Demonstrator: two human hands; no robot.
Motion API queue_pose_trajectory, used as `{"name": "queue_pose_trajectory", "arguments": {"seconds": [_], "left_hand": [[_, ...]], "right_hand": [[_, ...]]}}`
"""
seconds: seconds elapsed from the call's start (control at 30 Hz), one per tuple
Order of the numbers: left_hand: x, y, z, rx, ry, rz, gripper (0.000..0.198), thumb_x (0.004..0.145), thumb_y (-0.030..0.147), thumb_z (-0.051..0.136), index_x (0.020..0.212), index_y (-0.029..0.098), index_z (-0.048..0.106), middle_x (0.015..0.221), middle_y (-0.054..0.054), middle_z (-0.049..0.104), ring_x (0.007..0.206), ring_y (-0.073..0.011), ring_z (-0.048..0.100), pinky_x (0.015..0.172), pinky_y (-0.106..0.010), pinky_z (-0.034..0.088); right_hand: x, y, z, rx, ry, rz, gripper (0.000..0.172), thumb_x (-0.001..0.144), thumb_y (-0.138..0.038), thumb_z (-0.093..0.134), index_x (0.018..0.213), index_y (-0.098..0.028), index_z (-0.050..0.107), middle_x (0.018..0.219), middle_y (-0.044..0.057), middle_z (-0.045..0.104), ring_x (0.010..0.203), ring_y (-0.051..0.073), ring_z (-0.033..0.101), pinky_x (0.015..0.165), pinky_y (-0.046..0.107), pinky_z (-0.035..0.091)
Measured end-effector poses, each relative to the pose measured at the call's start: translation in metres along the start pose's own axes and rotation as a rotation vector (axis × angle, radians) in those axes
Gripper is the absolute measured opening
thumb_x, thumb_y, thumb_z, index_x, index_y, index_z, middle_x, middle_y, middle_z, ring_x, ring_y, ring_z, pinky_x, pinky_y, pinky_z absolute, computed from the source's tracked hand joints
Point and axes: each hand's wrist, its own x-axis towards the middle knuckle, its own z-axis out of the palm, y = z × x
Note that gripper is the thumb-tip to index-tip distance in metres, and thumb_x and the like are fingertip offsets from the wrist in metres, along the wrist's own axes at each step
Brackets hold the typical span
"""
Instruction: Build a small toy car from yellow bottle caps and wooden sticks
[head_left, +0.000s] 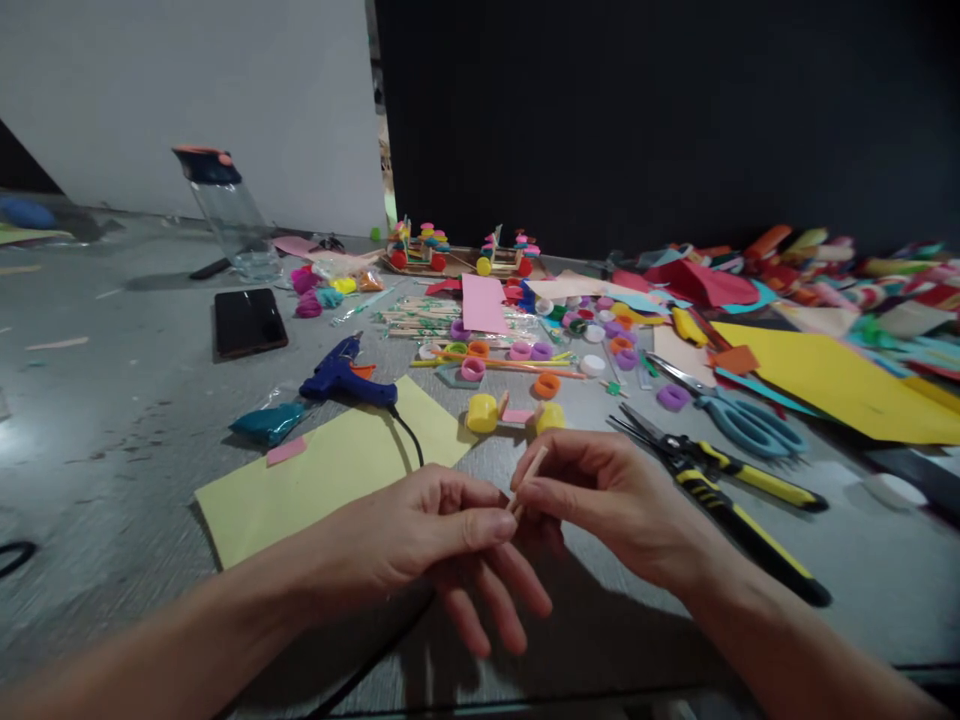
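Two-handed pinch, left hand [420, 530] and right hand [615, 495], on thin pale wooden stick [529, 474]

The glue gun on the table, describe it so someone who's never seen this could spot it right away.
Start at the pale yellow paper sheet lying on the grey table, just beyond the left hand. At that sheet's far edge lies the glue gun, a black cord trailing from it across the paper. It is the only dark blue tool there; the cutters and scissors lie off to the right.

Left hand [427, 535] thumb-pinched, lower fingers splayed; right hand [611, 495] pinched beside it; fingertips meeting.
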Motion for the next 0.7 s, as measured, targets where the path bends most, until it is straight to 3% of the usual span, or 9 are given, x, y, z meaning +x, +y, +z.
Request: {"name": "queue_pose_trajectory", "arguments": {"seconds": [0.17, 0.7], "left_hand": [[0.001, 0.001, 0.004, 0.022, 0.078, 0.057, 0.026, 0.098, 0.034, 0.058, 0.100, 0.013, 0.072, 0.089, -0.011, 0.079, 0.068, -0.0149, 0.076, 0.057, -0.019, 0.060], [0.004, -0.005, 0.013, 0.182, 0.213, 0.165, 0.036, 0.089, 0.049, 0.068, 0.084, 0.014, 0.067, 0.073, -0.004, 0.075, 0.058, -0.0115, 0.070, 0.053, -0.017, 0.056]], "right_hand": [[0.000, 0.003, -0.003, -0.034, 0.073, -0.073, 0.021, 0.089, -0.031, 0.075, 0.080, -0.014, 0.068, 0.073, -0.001, 0.062, 0.057, 0.006, 0.056, 0.055, 0.018, 0.046], [-0.006, 0.004, 0.008, -0.164, 0.157, -0.143, 0.015, 0.085, -0.024, 0.079, 0.081, -0.018, 0.066, 0.071, -0.005, 0.063, 0.063, 0.006, 0.057, 0.058, 0.015, 0.046]]}}
